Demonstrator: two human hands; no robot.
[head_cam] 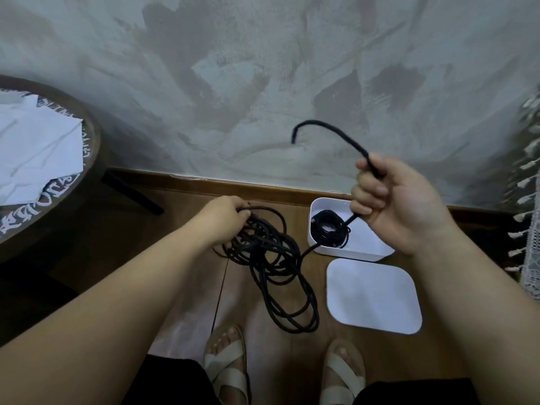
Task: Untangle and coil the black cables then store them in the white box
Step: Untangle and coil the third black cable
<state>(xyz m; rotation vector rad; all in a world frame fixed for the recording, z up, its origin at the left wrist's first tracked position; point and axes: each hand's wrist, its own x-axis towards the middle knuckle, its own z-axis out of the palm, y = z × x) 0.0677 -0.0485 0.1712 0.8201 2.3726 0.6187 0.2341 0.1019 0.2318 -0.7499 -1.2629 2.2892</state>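
**A:** How are the hands set?

**B:** Both arms reach forward and down. The left hand (225, 213) is low, knuckles up, with its fingers curled round the top strands of the loose cable (271, 258) heaped on the floor (181, 229). The right hand (391, 200) is held higher, in a fist clamped on one strand of that cable. The cable end (330, 127) arcs up and to the left out of the top of the fist.

**A:** Where does the cable lie from there?

**B:** The heap spreads below and to the right of the left hand, and its long loops run back toward the sandals (228, 363). One strand leaves the heap, crosses the near left corner of the white box (344, 254) and rises to the underside of the right fist. A coiled cable (328, 229) lies inside the box, in its left part, just under that fist.

**A:** What hems things in?

**B:** The box sits close to the baseboard (263, 188) under the wall (263, 83). Its lid (374, 296) lies flat on the floor just in front of it, apart from the heap. A round table (93, 159) with papers (38, 147) stands well off to the left, and a lace curtain (529, 200) hangs at the right edge. Bare floor shows between the table and the heap.
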